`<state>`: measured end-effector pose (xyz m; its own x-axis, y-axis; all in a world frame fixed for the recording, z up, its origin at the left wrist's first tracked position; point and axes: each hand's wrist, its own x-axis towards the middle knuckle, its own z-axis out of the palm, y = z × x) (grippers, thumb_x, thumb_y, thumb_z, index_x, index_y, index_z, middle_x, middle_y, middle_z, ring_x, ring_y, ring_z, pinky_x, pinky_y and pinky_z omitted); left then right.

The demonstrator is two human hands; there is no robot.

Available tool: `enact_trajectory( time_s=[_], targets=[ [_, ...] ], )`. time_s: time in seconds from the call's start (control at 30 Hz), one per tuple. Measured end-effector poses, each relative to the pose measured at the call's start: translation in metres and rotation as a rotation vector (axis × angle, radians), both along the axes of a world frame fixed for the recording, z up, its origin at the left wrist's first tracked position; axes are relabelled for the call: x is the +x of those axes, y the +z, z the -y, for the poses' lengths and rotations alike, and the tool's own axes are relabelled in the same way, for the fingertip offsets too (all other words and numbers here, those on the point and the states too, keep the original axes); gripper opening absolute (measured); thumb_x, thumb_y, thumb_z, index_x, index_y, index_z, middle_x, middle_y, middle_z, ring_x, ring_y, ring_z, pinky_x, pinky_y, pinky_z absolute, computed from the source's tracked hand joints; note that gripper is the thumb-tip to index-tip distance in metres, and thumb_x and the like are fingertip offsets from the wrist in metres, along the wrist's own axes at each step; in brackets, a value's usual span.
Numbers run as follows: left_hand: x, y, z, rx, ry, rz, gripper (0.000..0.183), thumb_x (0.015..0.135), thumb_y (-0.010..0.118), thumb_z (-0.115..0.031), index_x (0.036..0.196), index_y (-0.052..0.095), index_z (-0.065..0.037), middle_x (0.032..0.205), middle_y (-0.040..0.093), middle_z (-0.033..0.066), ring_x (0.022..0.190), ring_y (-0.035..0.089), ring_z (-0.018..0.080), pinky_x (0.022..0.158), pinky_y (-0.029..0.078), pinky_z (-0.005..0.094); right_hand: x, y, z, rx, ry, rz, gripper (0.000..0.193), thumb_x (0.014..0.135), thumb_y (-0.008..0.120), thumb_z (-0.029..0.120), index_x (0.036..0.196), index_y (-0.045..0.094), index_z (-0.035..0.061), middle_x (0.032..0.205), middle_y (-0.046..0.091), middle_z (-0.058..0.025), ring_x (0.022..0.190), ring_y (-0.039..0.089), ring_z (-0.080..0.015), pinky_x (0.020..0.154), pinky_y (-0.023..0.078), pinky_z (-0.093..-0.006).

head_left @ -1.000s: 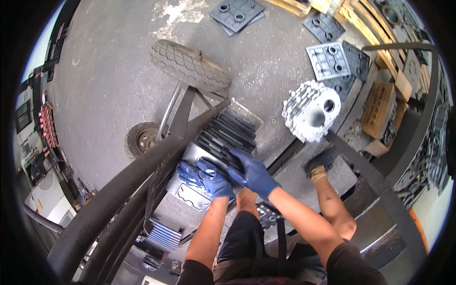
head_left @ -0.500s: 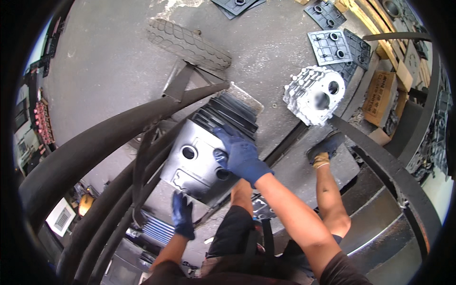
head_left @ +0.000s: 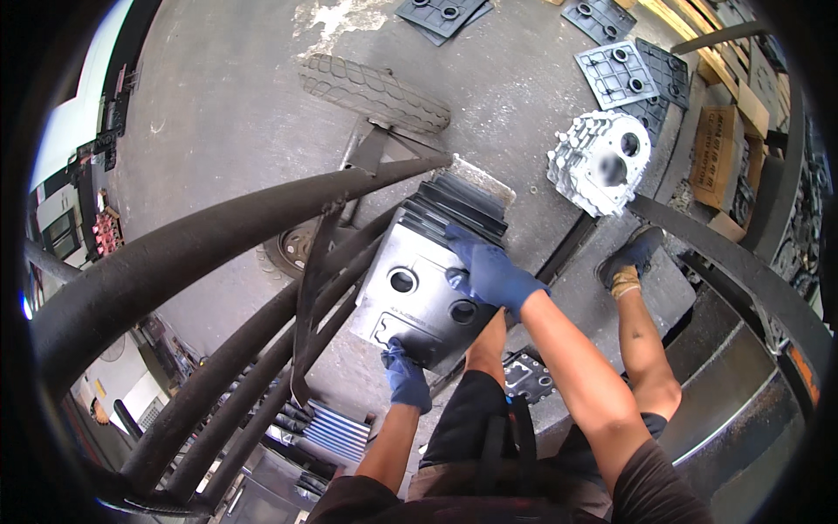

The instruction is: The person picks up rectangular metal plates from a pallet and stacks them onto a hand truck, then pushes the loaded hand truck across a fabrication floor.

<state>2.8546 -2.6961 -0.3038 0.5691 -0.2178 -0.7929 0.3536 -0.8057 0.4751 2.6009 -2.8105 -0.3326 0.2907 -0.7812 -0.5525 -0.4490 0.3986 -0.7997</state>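
Observation:
A grey metal cover plate (head_left: 417,310) with two round holes lies tilted on top of a stack of similar dark-edged plates (head_left: 463,205). My right hand (head_left: 497,271), in a blue glove, grips its right side, with the thumb near the holes and the fingers toward the far edge. At the near edge, my gloved left hand (head_left: 405,381) has its fingers closed on the plate's rim. The undersides of both grips are hidden.
Curved dark bars (head_left: 218,227) of a cart frame arch along the left, and a tyre (head_left: 375,92) stands beyond. A silver gearbox housing (head_left: 602,162) sits at the right, near loose black plates (head_left: 618,74) and a cardboard box (head_left: 716,157). My foot (head_left: 630,258) rests beside the stack.
My left hand has come up from below the plate's near edge and now grips it. The right hand keeps its place on the plate. The whole view has shifted, with the scene sliding right.

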Motion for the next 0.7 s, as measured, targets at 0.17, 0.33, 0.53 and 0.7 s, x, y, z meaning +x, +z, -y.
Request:
enact_trajectory(
  time_s=[0.17, 0.33, 0.53, 0.7],
  targets=[
    [-0.029, 0.002, 0.013, -0.337, -0.15, 0.213, 0.039, 0.09, 0.059, -0.043, 0.116, 0.054, -0.015, 0.103, 0.059, 0.0044, 0.092, 0.055, 0.0179, 0.086, 0.044, 0.036, 0.002, 0.018, 0.009, -0.126, -0.151, -0.031, 0.073, 0.081, 0.067, 0.022, 0.144, 0.031, 0.0135, 0.138, 0.044, -0.0235, 0.12, 0.05, -0.0397, 0.1, 0.041, -0.0432],
    [0.012, -0.004, 0.023, -0.071, -0.282, -0.225, 0.075, 0.088, 0.051, -0.059, 0.142, 0.037, -0.008, 0.135, 0.047, 0.0106, 0.117, 0.049, 0.0279, 0.101, 0.037, 0.0414, -0.002, 0.023, 0.039, 0.108, -0.077, -0.134, 0.077, 0.067, 0.075, 0.047, 0.129, 0.051, 0.0068, 0.112, 0.061, -0.026, 0.102, 0.061, -0.0382, 0.092, 0.047, -0.0438],
    [-0.005, -0.009, 0.026, -0.258, -0.094, -0.361, 0.068, 0.091, 0.047, -0.051, 0.143, 0.034, -0.009, 0.143, 0.04, 0.0122, 0.126, 0.042, 0.034, 0.105, 0.036, 0.0516, 0.001, -0.007, 0.037, 0.089, -0.155, -0.087, 0.081, 0.058, 0.082, 0.046, 0.122, 0.055, 0.0047, 0.109, 0.064, -0.0233, 0.101, 0.061, -0.0385, 0.089, 0.048, -0.0433],
    [0.0, -0.014, 0.027, -0.3, -0.069, -0.371, 0.065, 0.091, 0.045, -0.048, 0.142, 0.036, -0.009, 0.143, 0.04, 0.0141, 0.126, 0.042, 0.0345, 0.105, 0.036, 0.0528, 0.006, -0.013, 0.033, 0.038, -0.174, -0.05, 0.084, 0.064, 0.08, 0.044, 0.133, 0.046, 0.0077, 0.099, 0.064, -0.0245, 0.094, 0.062, -0.0403, 0.084, 0.048, -0.0457]
  ],
)
